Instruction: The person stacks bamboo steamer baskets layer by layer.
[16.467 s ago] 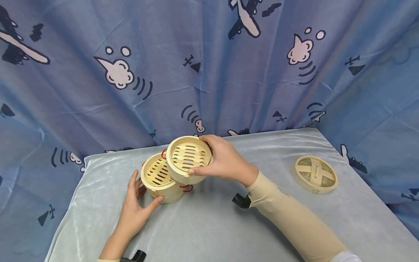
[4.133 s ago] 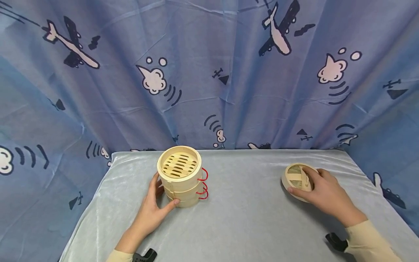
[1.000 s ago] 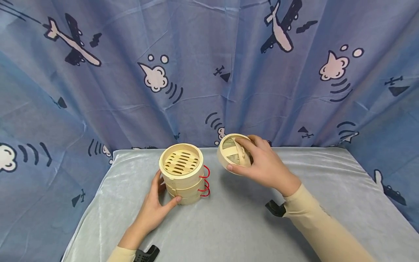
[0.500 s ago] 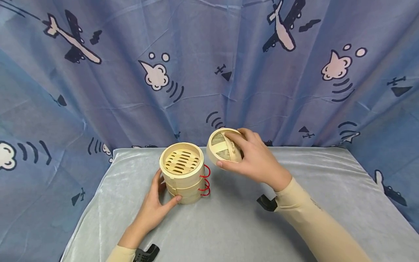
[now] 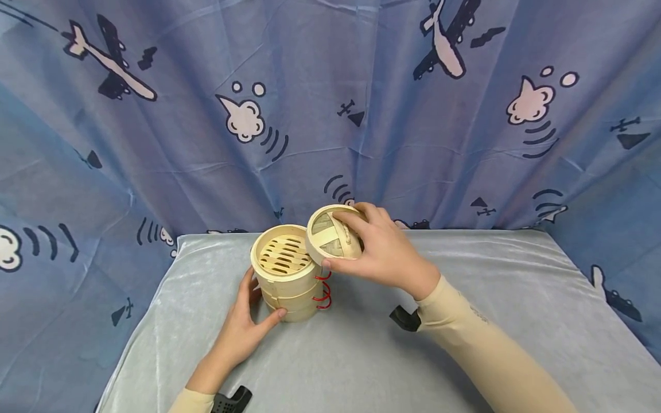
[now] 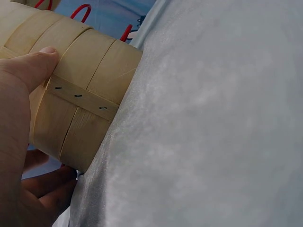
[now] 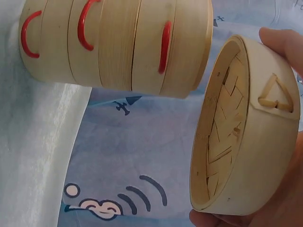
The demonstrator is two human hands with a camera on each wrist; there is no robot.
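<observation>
A stack of bamboo steamer baskets [image 5: 289, 287] stands left of centre on the cloth, its slatted top tier uncovered on the left. My left hand [image 5: 242, 327] grips the lower part of the stack, thumb in front and fingers around the far left side. My right hand [image 5: 384, 252] holds the bamboo steamer lid [image 5: 330, 238] by its rim, tilted, its left edge overlapping the stack's right rim in the head view. In the right wrist view the lid's woven underside [image 7: 227, 127] faces the stack, with a gap between them. Red loop handles [image 7: 165, 47] stick out from the stack's side.
A pale grey velvet cloth [image 5: 356, 355] covers the table. Behind it and at both sides hangs a blue curtain [image 5: 304, 103] printed with planes and clouds. Black wrist cameras [image 5: 405, 318] sit below each wrist.
Over the last second my right hand has carried the lid leftward from beside the stack to its right rim. Earlier, the lid lay on the cloth at right. My left hand stays on the stack.
</observation>
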